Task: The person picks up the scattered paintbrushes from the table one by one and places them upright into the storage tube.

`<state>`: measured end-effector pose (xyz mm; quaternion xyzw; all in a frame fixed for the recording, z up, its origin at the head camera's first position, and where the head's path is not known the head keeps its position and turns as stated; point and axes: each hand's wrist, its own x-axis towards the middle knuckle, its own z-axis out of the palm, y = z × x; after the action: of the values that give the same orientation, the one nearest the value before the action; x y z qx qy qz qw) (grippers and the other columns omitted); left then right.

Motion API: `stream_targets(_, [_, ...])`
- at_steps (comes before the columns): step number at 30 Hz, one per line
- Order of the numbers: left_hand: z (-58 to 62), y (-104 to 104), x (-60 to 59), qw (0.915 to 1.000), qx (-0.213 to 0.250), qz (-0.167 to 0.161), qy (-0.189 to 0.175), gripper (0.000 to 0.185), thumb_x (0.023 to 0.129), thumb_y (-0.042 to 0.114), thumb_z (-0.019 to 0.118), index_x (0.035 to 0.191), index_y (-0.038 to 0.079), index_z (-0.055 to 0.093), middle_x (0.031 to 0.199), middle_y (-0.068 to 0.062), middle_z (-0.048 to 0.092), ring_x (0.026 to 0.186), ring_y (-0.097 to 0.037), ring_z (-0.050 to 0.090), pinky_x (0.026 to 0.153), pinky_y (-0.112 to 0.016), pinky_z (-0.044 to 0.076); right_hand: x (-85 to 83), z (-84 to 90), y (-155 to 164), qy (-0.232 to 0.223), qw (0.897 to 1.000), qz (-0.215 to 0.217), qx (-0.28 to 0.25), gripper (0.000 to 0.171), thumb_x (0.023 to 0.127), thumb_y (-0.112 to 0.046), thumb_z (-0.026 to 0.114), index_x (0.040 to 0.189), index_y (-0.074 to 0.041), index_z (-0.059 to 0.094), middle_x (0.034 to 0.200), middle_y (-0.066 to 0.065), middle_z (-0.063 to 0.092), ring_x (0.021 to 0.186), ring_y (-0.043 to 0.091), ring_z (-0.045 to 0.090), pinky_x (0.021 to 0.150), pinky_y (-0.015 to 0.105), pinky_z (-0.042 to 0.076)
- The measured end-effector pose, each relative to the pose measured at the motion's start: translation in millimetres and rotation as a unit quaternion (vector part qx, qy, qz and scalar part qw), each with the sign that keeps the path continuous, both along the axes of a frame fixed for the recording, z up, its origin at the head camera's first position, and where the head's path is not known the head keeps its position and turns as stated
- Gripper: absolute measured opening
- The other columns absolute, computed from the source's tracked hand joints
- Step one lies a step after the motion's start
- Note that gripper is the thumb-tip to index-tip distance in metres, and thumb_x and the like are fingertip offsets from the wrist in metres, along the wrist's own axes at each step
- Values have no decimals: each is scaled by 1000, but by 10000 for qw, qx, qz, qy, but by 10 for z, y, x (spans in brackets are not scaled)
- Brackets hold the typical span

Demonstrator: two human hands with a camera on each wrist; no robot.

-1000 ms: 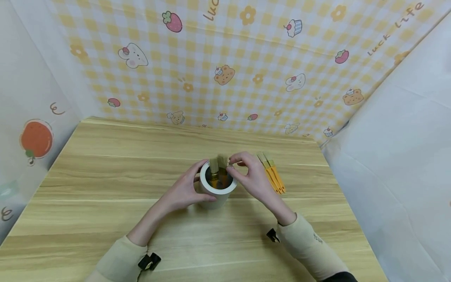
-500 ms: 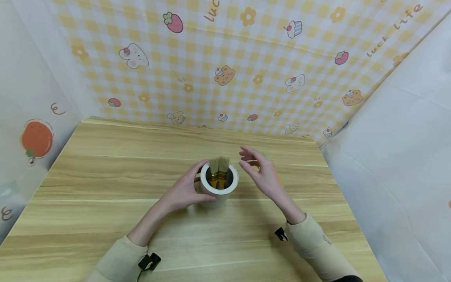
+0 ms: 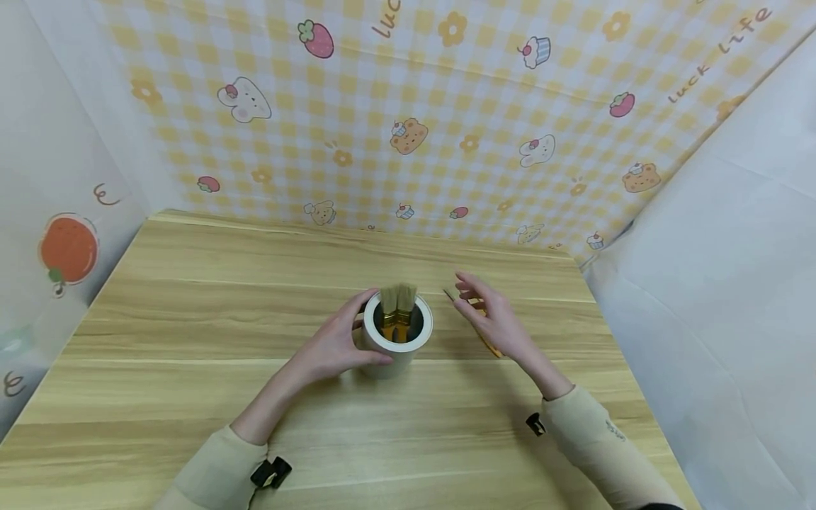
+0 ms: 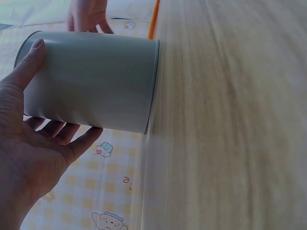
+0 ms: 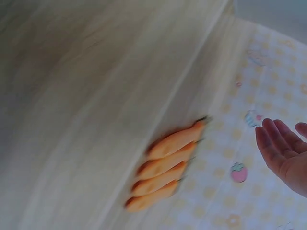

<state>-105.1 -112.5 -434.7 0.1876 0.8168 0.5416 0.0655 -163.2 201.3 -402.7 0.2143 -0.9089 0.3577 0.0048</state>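
My left hand [image 3: 331, 347] grips a pale grey cylindrical pot [image 3: 397, 361], thumb at the near side and fingers behind. In the left wrist view the pot [image 4: 96, 81] stands on the table between thumb and fingers. Two flat paintbrushes [image 3: 398, 304] stand inside it, bristles upward above the white rim. My right hand [image 3: 494, 322] hovers, fingers loosely bent, over several paintbrushes lying on the table, mostly covering them in the head view. The right wrist view shows their orange handles [image 5: 175, 143] side by side, apart from the right hand [image 5: 288, 155], which holds nothing.
The wooden table [image 3: 242, 283] stretches around the pot. Behind it hangs a yellow-checked cloth [image 3: 357, 106] with cartoon prints. White sheets [image 3: 720, 283] close off both sides. Each beige sleeve [image 3: 217, 467] carries a small black clip.
My right hand has left the brush it put in the pot and moved right, over the brushes on the table. The left hand and pot stay put.
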Motion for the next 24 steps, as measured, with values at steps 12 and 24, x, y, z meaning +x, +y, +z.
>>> stream_targets(12, [27,0,5,10000,0,-16,-98,112,73,32,95,161,21,27,164,-12,37,138,-44,54,116,-61,45,-97,-235,219,-405,9968,-91,681,64,98,-11,69,156,-6,42,139,28,61,118,45,66,98,59,58])
stream_targets(24, [21,1,4,9999,6,7,-148,113,72,33,95,162,22,27,164,-12,37,139,-44,53,117,-64,42,-113,-353,286,-387,9935,-72,1064,66,94,-5,72,153,3,42,135,30,62,114,44,68,93,57,60])
